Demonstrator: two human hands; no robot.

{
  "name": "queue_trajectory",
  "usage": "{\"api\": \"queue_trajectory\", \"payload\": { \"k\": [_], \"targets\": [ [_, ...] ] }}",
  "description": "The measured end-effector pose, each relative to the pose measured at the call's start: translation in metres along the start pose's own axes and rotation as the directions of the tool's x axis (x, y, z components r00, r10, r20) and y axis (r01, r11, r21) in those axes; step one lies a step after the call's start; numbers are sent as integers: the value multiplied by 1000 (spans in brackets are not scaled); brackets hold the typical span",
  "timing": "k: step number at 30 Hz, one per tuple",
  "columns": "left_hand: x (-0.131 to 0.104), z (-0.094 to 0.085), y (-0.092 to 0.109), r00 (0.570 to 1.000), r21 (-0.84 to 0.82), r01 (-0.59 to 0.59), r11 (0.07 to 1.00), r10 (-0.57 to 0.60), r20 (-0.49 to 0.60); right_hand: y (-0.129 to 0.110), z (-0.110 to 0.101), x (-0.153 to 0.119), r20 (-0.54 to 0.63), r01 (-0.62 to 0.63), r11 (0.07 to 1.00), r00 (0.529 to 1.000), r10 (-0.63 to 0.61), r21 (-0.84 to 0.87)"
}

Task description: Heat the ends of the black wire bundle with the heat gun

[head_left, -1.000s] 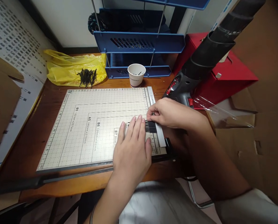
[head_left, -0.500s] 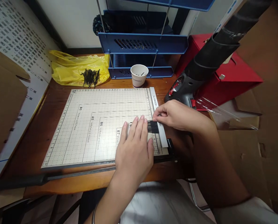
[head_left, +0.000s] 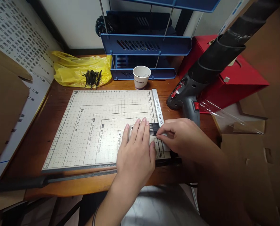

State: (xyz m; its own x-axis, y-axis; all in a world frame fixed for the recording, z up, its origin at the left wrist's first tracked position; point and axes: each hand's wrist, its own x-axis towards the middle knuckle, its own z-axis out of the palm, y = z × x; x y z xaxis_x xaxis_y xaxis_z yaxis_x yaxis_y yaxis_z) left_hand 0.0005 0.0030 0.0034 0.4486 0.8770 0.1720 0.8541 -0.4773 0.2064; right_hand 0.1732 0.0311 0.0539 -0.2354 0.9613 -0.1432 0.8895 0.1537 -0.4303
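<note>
My left hand [head_left: 136, 149] lies flat on the gridded board of a paper cutter [head_left: 83, 141], fingers stretched out, over one end of a row of thin black strips [head_left: 154, 129]. The strips lie side by side and their other ends reach the cutter's white edge rail [head_left: 158, 105]. My right hand [head_left: 177, 133] is at those ends, thumb and forefinger pinched at the near side of the row. Whether a strip is between its fingertips is too small to tell. A clear or whitish piece shows under my left fingers, mostly covered.
Behind the board stand a paper cup [head_left: 141, 77] with dark bits inside and a blue rack [head_left: 144, 45]. A yellow plastic bag [head_left: 67, 70] carries a pile of black strips [head_left: 92, 78]. A black power tool [head_left: 189, 97] leans before a red box [head_left: 243, 84]. The cutter's blade arm [head_left: 81, 176] lies along the front edge.
My right hand has moved toward me along the strip ends, from the far side of the row to the near side. My left hand stays pressed in place.
</note>
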Motion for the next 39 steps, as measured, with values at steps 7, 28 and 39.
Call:
{"api": "queue_trajectory", "payload": {
  "k": [7, 28, 39],
  "targets": [
    [0, 1, 0, 1000, -6, 0, 1000, 0, -6, -4, 6, 0, -23, 31, 997, 999, -32, -64],
    [1, 1, -1, 1000, 9, -6, 1000, 6, -7, 1, 5, -3, -50, 7, 991, 999, -14, -133],
    [0, 2, -1, 999, 18, -19, 1000, 19, -34, 14, -9, -13, -310, -39, 993, 948, 71, 108]
  ]
}}
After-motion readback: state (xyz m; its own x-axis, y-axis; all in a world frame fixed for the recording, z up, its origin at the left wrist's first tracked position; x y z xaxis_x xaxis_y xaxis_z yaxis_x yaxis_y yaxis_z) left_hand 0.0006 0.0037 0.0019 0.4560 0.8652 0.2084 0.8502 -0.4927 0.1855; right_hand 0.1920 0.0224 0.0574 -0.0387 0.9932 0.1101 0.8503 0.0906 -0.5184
